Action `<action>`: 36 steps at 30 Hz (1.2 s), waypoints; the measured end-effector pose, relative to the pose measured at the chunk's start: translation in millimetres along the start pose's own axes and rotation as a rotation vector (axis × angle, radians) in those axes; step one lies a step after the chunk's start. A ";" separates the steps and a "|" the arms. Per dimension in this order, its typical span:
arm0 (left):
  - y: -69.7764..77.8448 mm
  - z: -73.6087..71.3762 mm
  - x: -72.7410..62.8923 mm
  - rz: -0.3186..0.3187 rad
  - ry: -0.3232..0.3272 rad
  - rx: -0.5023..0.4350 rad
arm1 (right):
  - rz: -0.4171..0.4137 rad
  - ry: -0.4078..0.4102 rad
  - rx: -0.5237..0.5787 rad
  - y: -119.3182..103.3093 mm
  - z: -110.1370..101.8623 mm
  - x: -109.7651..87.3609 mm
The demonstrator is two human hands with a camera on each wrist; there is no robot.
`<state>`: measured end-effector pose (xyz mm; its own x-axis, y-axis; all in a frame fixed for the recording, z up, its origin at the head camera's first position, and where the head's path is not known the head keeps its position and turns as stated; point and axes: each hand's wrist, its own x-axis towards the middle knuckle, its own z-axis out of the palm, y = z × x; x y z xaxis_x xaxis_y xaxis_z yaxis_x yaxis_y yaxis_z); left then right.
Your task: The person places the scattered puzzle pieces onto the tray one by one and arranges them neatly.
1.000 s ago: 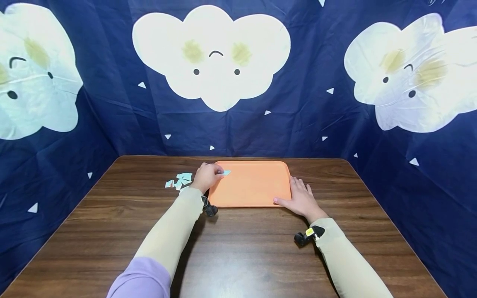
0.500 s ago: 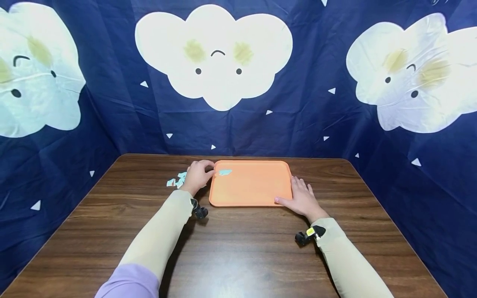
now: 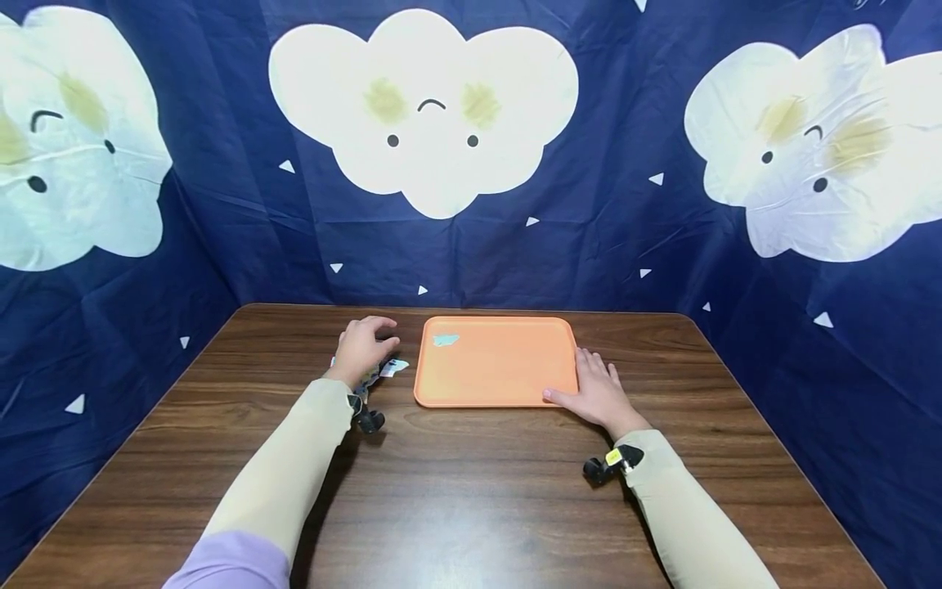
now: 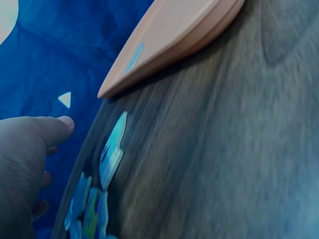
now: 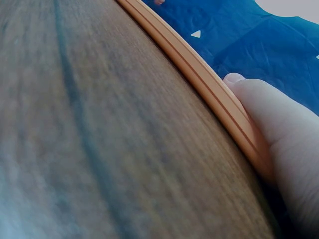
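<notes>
Several flat pale-blue pieces [image 3: 393, 368] left of the oblong orange tray [image 3: 500, 368] are risking scattering if the empty, half-spread left hand [image 3: 361, 348] brushes them. The outspread right hand [image 3: 598, 393] is touching it.

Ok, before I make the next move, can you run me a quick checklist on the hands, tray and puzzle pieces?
1. Left hand free: ok, no piece shows between thumb and fingers.
2. Right hand on the orange tray: ok, thumb at its near right corner; how firmly it presses, cannot tell.
3. Light-blue piece in the tray inside the rim: ok, towards the far left corner.
4. Loose puzzle pieces fully visible from the head view: not ok, the left hand covers part of them.
5. Loose pieces counted: cannot tell, partly hidden or cut off by the frame.
</notes>
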<state>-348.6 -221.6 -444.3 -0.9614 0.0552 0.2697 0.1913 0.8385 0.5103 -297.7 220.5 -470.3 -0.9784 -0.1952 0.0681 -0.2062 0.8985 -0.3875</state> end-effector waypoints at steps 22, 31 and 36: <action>-27.3 -5.4 -20.5 -0.128 0.012 0.082 | 0.003 -0.012 -0.009 0.4 0.6 -0.2; -28.9 -4.6 -18.3 -0.160 -0.010 0.104 | 0.001 -0.011 -0.003 -0.2 0.4 -0.9; -24.9 -7.7 -16.3 -0.177 -0.040 0.116 | 0.001 -0.008 0.000 -1.0 -0.5 -1.5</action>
<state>-336.2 -247.5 -455.1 -0.9855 -0.0792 0.1503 -0.0034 0.8939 0.4483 -296.1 220.1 -469.6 -0.9785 -0.1975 0.0602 -0.2052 0.8986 -0.3879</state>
